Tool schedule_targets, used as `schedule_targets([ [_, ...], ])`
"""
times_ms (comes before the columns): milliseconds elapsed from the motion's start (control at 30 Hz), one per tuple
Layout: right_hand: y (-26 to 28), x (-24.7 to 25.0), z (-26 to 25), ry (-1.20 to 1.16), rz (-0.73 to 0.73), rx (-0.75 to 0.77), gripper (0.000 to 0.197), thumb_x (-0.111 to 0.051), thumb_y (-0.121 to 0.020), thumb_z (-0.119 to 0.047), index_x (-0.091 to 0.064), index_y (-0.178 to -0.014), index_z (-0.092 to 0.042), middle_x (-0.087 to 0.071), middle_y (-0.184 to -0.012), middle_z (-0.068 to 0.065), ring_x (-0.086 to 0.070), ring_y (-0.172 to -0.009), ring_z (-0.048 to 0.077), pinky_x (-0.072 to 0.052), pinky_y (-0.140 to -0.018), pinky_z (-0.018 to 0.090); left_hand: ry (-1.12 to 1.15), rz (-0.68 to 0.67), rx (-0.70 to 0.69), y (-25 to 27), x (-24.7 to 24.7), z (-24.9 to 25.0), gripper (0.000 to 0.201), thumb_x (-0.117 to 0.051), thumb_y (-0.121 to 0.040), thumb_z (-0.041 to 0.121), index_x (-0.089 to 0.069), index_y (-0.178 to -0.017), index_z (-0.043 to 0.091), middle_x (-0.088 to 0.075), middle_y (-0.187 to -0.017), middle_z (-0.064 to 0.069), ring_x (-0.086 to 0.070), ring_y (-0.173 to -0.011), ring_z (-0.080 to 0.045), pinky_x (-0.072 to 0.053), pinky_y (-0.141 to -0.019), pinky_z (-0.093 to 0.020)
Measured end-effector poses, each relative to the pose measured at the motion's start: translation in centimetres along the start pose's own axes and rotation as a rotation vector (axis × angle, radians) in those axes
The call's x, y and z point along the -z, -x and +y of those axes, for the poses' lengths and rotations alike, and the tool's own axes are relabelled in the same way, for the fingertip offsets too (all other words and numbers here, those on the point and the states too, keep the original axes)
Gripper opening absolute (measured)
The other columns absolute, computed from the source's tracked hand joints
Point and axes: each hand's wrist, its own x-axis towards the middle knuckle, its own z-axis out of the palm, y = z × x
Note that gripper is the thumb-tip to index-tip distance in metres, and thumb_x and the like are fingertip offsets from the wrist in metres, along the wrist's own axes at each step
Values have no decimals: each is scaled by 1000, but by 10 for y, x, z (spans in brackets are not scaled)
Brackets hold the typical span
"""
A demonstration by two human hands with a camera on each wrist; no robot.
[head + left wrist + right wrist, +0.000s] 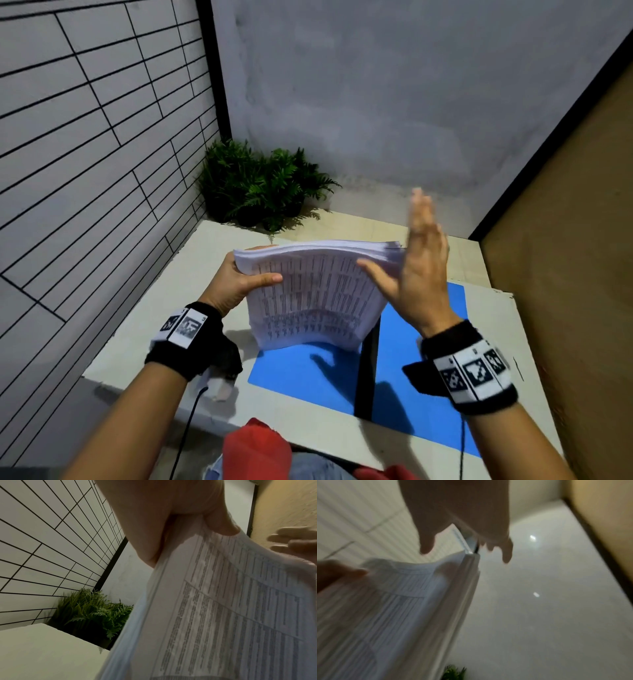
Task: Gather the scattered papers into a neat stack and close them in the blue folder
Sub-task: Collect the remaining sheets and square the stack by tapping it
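A thick stack of printed papers (315, 294) stands on its lower edge on the open blue folder (301, 377), bowed and leaning toward me. My left hand (239, 281) grips the stack's upper left corner, thumb on the front sheet; the left wrist view shows the papers (231, 608) held in that hand (171, 513). My right hand (414, 260) is flat with straight fingers against the stack's right edge, blurred. In the right wrist view the hand (464, 520) hovers over the papers (393, 615). The folder's black spine (368, 370) runs between its two blue halves.
The folder lies on a white table (144, 342) in a corner. Green potted plants (260, 185) stand at the far left behind the table. A tiled wall (85, 137) is on the left, a tan panel (565, 240) on the right.
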Motion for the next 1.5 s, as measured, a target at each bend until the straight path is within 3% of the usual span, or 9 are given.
schedule_targets([
  [100,10,4,3,379,-192,105,101,-69,-68,-56,-23,-143,-6,-19,-152,5,-13,-141,22,-20,-107,65,-4,3,7,-2,0,0,59,-84,-33,56,-73,-86,33,-75,-82,20,-67,-81,2,-52,-70,-13],
  [233,7,18,1,394,-360,27,92,-43,-82,-62,-1,-148,-14,3,-158,5,14,-141,17,0,-113,60,-9,4,-4,-1,-1,-1,56,-83,-32,57,-73,-85,40,-74,-79,22,-67,-79,3,-52,-68,-12],
  [433,11,19,2,341,-340,38,77,-39,-84,-53,-18,-145,-11,-22,-155,5,-23,-142,25,-23,-110,61,-6,16,7,-2,-1,-3,56,-82,-31,60,-73,-82,39,-74,-76,20,-67,-75,2,-53,-66,-13],
  [567,11,16,4,250,-343,47,67,-30,-88,-46,-18,-146,-14,-23,-154,1,-20,-143,22,-22,-111,56,-4,33,20,-2,-1,-6,56,-83,-30,59,-74,-79,34,-75,-75,17,-68,-73,0,-53,-65,-14],
  [733,21,4,20,-285,-121,-294,67,-45,-93,-37,-10,-148,-19,-17,-156,-3,-11,-143,8,-18,-118,39,13,31,34,-1,-1,-4,55,-83,-30,59,-74,-78,35,-75,-73,18,-68,-72,1,-53,-64,-13],
  [867,29,-16,5,-974,-132,-575,99,-70,-63,-54,-20,-144,-25,-44,-138,-11,-48,-121,-5,-45,-100,22,29,13,47,-1,-6,-6,56,-84,-28,58,-74,-79,36,-75,-75,17,-69,-75,0,-53,-66,-14],
  [1033,23,-31,6,-1073,-102,-613,105,-80,-54,-47,-28,-141,-23,-51,-136,9,-53,-122,23,-45,-103,46,45,10,52,0,-5,-7,58,-86,-28,54,-74,-81,33,-76,-79,16,-70,-79,-2,-54,-68,-16],
  [1233,20,-37,9,-1058,-146,-593,110,-81,-51,-47,-25,-142,-19,-54,-132,9,-56,-118,19,-49,-99,33,23,6,53,-1,-2,-8,59,-85,-30,55,-74,-83,32,-76,-81,15,-69,-82,-4,-56,-73,-19],
  [1500,8,-38,24,-999,-119,-605,29,-65,-76,5,-62,-91,-19,-73,-75,-17,-65,-74,-6,-51,-72,16,22,80,29,-6,-3,-8,69,-80,-34,63,-66,-92,27,-75,-79,18,-69,-79,1,-55,-70,-16],
])
